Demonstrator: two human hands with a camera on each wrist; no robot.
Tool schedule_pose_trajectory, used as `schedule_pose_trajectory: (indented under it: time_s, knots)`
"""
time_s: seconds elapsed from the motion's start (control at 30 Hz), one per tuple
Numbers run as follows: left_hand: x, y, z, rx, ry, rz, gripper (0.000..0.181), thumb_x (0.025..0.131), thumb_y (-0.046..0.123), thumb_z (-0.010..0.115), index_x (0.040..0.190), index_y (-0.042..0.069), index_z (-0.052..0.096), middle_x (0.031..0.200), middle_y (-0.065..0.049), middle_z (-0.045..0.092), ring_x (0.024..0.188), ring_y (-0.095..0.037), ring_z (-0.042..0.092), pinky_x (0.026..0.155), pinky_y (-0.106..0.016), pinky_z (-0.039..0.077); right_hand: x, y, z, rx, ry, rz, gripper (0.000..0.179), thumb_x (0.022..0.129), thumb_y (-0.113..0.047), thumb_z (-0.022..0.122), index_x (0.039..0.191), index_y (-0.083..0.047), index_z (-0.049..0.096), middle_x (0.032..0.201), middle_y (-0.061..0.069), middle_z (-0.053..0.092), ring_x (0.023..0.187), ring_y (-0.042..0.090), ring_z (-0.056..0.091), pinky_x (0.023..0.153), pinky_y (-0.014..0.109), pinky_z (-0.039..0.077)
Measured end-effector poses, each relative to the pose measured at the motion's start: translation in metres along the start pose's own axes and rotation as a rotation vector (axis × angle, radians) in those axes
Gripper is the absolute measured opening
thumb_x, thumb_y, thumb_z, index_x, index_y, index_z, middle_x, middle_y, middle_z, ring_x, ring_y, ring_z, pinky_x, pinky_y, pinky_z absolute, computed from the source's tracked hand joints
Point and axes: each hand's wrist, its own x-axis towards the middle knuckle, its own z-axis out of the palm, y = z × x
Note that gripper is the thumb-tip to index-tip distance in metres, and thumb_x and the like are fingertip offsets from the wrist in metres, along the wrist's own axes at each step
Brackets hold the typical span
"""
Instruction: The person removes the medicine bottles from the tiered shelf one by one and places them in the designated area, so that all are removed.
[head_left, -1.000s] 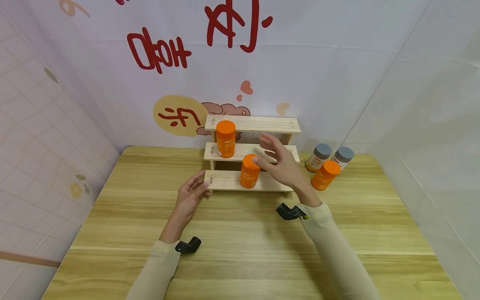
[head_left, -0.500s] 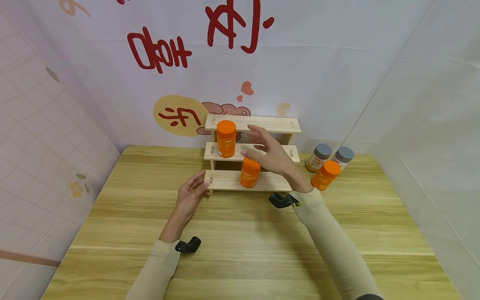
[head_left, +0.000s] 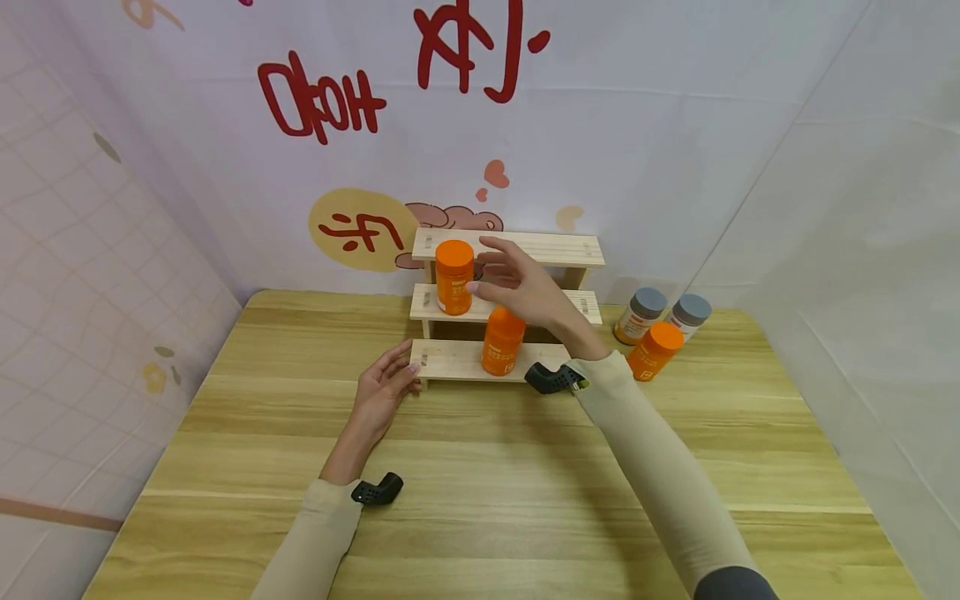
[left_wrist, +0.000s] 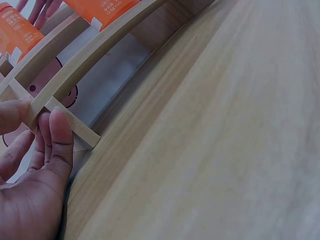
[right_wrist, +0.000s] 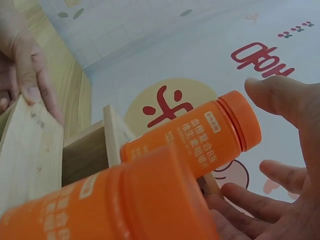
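Observation:
In the head view, a three-tier wooden display rack (head_left: 450, 360) stands against the back wall. My left hand (head_left: 378, 392) pinches the left end of its lowest board, thumb above and fingers below in the left wrist view. One orange pill bottle (head_left: 454, 287) stands upright on the middle tier, toward the left. A second orange bottle (head_left: 501, 350) is upright on the lowest tier, its cap partly hidden by my right hand (head_left: 525, 292). That hand hovers just right of the middle-tier bottle, fingers and thumb spread. The right wrist view shows a gap between thumb and cap.
On the table right of the rack stand two grey-capped bottles (head_left: 641, 315) (head_left: 688, 312) with a third orange bottle (head_left: 652, 354) in front of them. White printed cloth walls (head_left: 637, 150) enclose the wooden table (head_left: 465, 500) at the back and sides.
My right hand has moved left and back, from above the lower bottle to beside the middle-tier bottle. The left hand has stayed at the rack's end.

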Motion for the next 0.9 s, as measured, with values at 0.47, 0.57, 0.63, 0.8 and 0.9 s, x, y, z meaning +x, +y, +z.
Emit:
schedule_pose_trajectory:
  time_s: [0.47, 0.57, 0.63, 0.8, 0.9]
  knots:
    - [0.001, -0.001, 0.002, -0.002, 0.002, -0.006, 0.056, 0.099, 0.001, 0.066, 0.152, 0.007, 0.048, 0.107, -0.002, 0.057, 0.085, -0.011, 0.063, 0.074, -0.020, 0.062, 0.023, -0.004, -0.001, -0.072, -0.072, 0.027, 0.070, 0.094, -0.041, 0.075, 0.155, -0.033, 0.041, 0.145, 0.000, 0.058, 0.135, 0.020, 0.055, 0.118, 0.044, 0.046]
    - [0.002, 0.000, 0.002, 0.002, -0.004, -0.007, 0.057, 0.099, 0.002, 0.065, 0.153, 0.006, 0.046, 0.108, -0.001, 0.057, 0.085, -0.011, 0.063, 0.075, -0.020, 0.062, 0.028, -0.005, 0.000, -0.102, -0.090, 0.029, 0.068, 0.094, -0.043, 0.075, 0.153, -0.035, 0.043, 0.144, -0.001, 0.060, 0.133, 0.018, 0.056, 0.117, 0.044, 0.047]
    - [0.002, 0.000, 0.002, 0.004, -0.009, -0.009, 0.058, 0.100, 0.003, 0.065, 0.154, 0.005, 0.045, 0.108, -0.001, 0.056, 0.085, -0.011, 0.063, 0.075, -0.020, 0.062, 0.030, -0.005, 0.001, -0.113, -0.103, 0.027, 0.066, 0.094, -0.043, 0.074, 0.152, -0.035, 0.044, 0.143, -0.002, 0.061, 0.132, 0.018, 0.057, 0.117, 0.044, 0.046]
    - [0.002, 0.000, 0.002, 0.002, -0.011, -0.011, 0.059, 0.100, 0.002, 0.065, 0.155, 0.005, 0.044, 0.108, -0.001, 0.056, 0.085, -0.011, 0.063, 0.076, -0.020, 0.062, 0.033, -0.004, 0.002, -0.124, -0.115, 0.041, 0.063, 0.093, -0.045, 0.075, 0.149, -0.036, 0.047, 0.138, -0.005, 0.063, 0.128, 0.016, 0.059, 0.116, 0.044, 0.047]
    - [0.002, 0.000, 0.002, 0.001, -0.010, -0.008, 0.059, 0.100, 0.002, 0.065, 0.155, 0.004, 0.044, 0.108, -0.002, 0.056, 0.085, -0.011, 0.063, 0.076, -0.021, 0.062, 0.034, -0.003, 0.003, -0.120, -0.110, 0.045, 0.061, 0.094, -0.044, 0.074, 0.148, -0.035, 0.048, 0.136, -0.005, 0.063, 0.127, 0.016, 0.059, 0.116, 0.045, 0.047]
